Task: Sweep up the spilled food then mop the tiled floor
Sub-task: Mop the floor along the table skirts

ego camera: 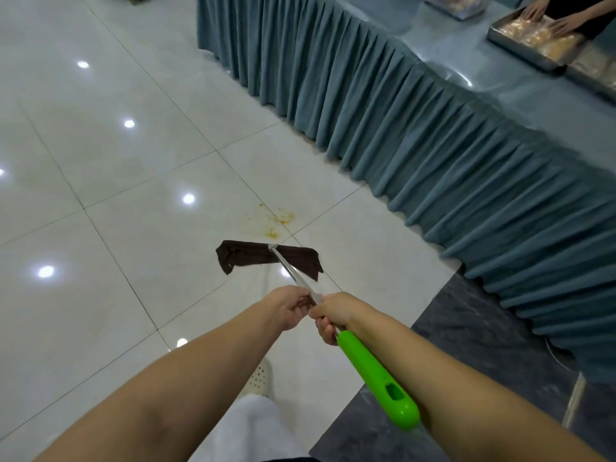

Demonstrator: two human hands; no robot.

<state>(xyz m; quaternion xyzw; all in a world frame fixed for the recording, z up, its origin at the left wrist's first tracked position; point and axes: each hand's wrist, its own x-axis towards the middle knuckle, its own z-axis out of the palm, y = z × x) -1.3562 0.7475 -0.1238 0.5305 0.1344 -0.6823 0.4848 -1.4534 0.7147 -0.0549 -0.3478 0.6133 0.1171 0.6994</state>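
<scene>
A person mops a glossy tiled floor, both hands wrapped around the mop's metal pole. The left hand curls its fingers round the pole just ahead of the right hand, which grips it beside the green handle. The dark brown mop cloth lies flat on the tiles, just short of a yellow stain. To the right, a surface draped in a pleated teal skirt carries metal trays, where another person's hands rest.
</scene>
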